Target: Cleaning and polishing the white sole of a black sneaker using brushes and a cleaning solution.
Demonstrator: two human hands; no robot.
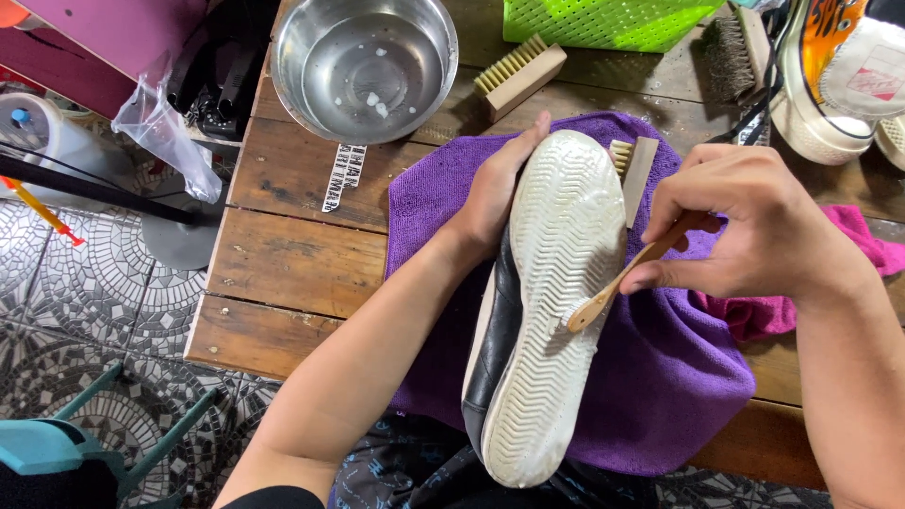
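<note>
Wooden bench [292, 264], purple cloth [679, 377]. Shoe [556, 302] gripped sole-up by left hand [495, 193]; small brush [613, 283] pinched in right hand [745, 236] fingers, sole scrubbing underway; next stroke calls for firm grip.

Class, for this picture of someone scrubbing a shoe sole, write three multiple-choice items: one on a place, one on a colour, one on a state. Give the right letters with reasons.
1. Where does the metal bowl stand?
A) on the wooden table, beyond the shoe
B) on the tiled floor
C) inside the green basket

2. What colour is the cloth under the shoe?
A) yellow
B) purple
C) white

3. How is the shoe held?
A) sole up
B) sole down
C) hanging by its laces

Answers:
1 A, the bowl sits on the planks at the far edge.
2 B, purple cloth spreads beneath it.
3 A, the left hand steadies it while the right hand presses a small brush to the upturned tread.
</note>
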